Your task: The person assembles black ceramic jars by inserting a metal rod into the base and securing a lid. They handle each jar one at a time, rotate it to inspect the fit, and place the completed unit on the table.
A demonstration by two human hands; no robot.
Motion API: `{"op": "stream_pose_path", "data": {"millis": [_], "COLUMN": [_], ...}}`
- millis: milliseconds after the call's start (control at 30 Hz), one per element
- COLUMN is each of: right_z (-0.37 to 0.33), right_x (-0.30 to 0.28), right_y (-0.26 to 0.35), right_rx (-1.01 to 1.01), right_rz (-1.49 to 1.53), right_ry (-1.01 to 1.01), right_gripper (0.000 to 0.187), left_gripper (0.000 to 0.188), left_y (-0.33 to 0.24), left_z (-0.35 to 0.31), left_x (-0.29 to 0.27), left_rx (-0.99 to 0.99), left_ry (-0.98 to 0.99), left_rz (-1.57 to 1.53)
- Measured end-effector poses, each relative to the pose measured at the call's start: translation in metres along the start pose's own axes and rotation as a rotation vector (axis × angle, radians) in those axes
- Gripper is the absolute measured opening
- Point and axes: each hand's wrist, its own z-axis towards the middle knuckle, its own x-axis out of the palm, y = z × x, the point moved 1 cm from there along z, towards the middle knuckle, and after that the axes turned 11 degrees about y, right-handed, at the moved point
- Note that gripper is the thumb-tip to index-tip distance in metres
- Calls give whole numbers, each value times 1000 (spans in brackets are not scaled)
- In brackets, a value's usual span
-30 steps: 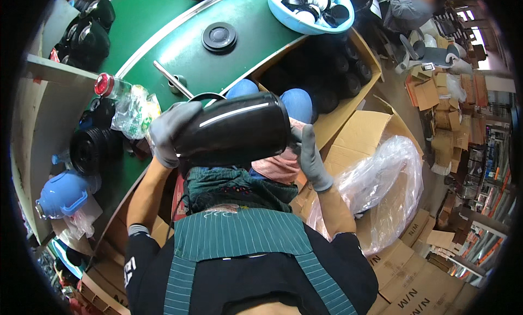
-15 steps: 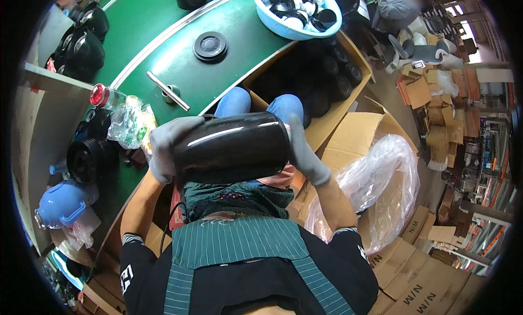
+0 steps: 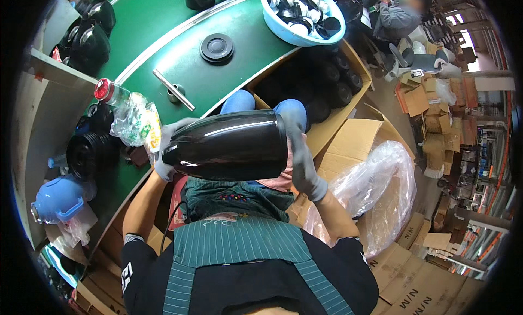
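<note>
Across my lap lies a glossy black tapered jug shell (image 3: pixel 231 146), held sideways between my two gloved hands. My left hand (image 3: pixel 170 146), in a grey glove, is closed around the narrow end on the left; part of it is hidden behind the shell. At the wide right end, my right hand (image 3: pixel 302 160), also gloved in grey, presses its palm and fingers along the rim. Its fingertips are slightly blurred. On the green table beyond my knees lie a stack of black round lids (image 3: pixel 217 48) and a metal rod (image 3: pixel 173 90) resting over a small round metal piece.
A light-blue basin (image 3: pixel 283 29) full of black and white parts stands at the far table edge. Beside my knees is a carton (image 3: pixel 357 111) of black pieces; nearer, an open carton has a clear plastic bag (image 3: pixel 395 176). A blue water jug (image 3: pixel 57 200) stands left. Someone sits at the far right.
The shell's narrow end now shows more, as my left hand has shifted down around its tip. My right hand has moved slightly down along the wide rim. The view has shifted a little.
</note>
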Motion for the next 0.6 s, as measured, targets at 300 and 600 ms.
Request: {"op": "stream_pose_path", "data": {"millis": [300,600], "right_z": [37,15], "right_x": [3,-8], "right_y": [39,36], "right_rx": [171,-135], "right_rz": [283,-216], "right_ry": [-153,-159], "right_gripper": [74,85], "left_gripper": [43,41], "left_y": [-44,-31], "left_z": [-1,5], "left_x": [9,23], "left_rx": [326,28], "left_ry": [-104,40], "left_rz": [426,73]}}
